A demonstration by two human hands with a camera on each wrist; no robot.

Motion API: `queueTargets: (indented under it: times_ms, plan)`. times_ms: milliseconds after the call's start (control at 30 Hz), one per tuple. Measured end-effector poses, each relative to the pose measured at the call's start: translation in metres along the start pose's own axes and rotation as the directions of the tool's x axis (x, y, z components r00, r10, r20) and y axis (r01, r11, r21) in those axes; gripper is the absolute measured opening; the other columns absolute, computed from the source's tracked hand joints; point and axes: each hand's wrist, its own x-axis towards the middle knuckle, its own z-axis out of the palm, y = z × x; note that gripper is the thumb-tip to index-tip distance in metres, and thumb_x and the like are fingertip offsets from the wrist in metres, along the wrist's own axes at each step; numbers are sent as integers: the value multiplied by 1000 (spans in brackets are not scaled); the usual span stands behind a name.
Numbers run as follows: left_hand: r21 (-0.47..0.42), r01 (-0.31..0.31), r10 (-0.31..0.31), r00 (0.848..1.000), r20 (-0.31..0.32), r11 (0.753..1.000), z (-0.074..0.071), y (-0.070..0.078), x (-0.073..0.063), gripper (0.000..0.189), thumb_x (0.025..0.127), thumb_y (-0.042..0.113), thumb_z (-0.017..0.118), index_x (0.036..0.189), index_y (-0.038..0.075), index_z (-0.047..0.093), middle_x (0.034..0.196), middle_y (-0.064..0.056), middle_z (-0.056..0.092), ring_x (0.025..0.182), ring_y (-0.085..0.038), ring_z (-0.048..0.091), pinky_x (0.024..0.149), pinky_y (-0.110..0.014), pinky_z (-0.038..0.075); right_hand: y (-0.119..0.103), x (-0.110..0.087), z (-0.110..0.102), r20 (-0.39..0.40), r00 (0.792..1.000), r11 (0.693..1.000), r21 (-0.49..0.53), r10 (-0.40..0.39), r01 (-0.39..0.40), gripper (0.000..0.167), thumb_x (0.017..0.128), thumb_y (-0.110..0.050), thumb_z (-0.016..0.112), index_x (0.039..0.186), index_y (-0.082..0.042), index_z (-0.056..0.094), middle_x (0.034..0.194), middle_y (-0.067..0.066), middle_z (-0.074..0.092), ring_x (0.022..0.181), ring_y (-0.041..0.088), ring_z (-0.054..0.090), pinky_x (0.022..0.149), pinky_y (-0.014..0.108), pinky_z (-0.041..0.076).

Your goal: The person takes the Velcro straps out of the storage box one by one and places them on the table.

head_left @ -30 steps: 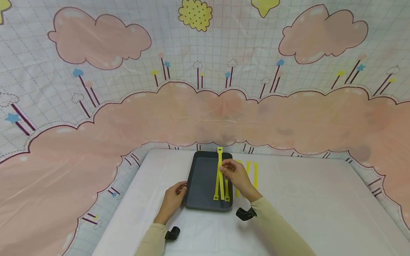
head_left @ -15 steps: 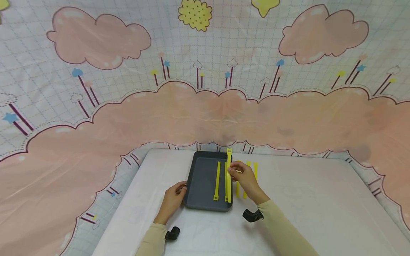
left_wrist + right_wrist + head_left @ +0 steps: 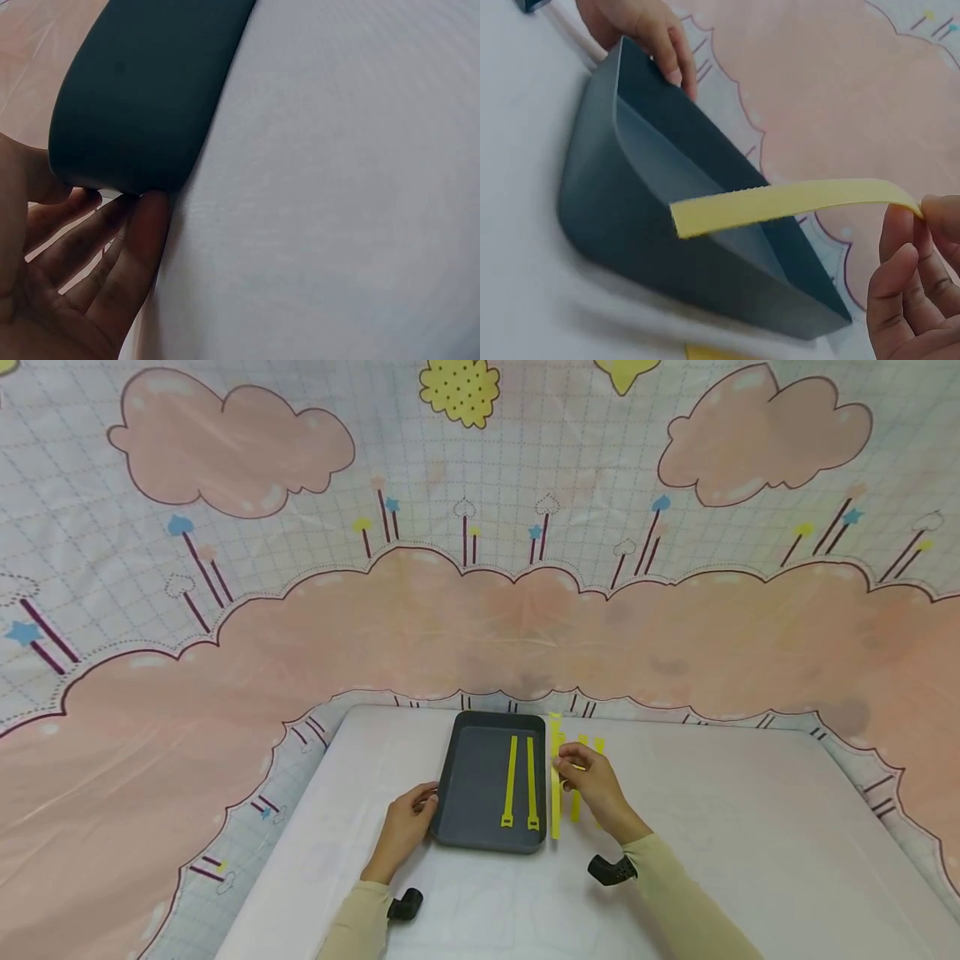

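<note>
In the head view my right hand (image 3: 596, 777) pinches a yellow hook-and-loop cable tie (image 3: 556, 810) just past the right side of a dark grey tray (image 3: 472, 810). The right wrist view shows that tie (image 3: 795, 201) between thumb and fingertips, its free end drooping across the tray's near wall. Two more yellow ties, one (image 3: 509, 785) left of the other (image 3: 532, 781), lie lengthwise in the tray's right half, slotted heads toward me. My left hand (image 3: 405, 827) touches the tray's left side; in the left wrist view its fingers (image 3: 146, 232) meet the outer wall (image 3: 150, 97).
Several yellow ties, among them one (image 3: 575, 806) partly behind my right hand, lie on the white table (image 3: 750, 835) right of the tray. A printed pink and white sheet (image 3: 480, 627) rises behind the table. Black wrist cameras (image 3: 611, 870) sit on both forearms.
My right hand has carried the pinched tie rightward, from over the tray to beyond its right rim. The two ties in the tray now show fully. My left hand has stayed at the tray.
</note>
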Motion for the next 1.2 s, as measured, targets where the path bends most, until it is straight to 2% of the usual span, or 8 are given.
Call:
queueTargets:
  times_ms: [400,1000,1200]
  plan:
    - [-18,5,-5,1000,2,1000,-1,2,-1,29,97,11,60,125,6,66,113,-15,72,102,-30,71,89,-42,56,21,-1,-31,-36,998,997,-69,45,-48,27,95,-13,65,116,2,57,87,-2,64,73,13,58,65,25,51]
    - [-14,0,0,1000,5,1000,-2,3,-1,29,98,11,60,125,6,66,114,-16,72,103,-31,71,88,-43,56,25,-5,-74,-84,994,984,-160,72,-85,29,98,-14,60,121,2,55,92,-1,66,79,12,61,68,24,53]
    - [-16,7,-7,1000,7,1000,-1,2,-2,29,98,13,60,126,6,66,114,-15,72,103,-30,71,88,-42,56,28,-4,-85,-84,994,983,-158,76,-88,31,99,-15,59,123,3,54,94,-2,65,80,10,60,69,24,52]
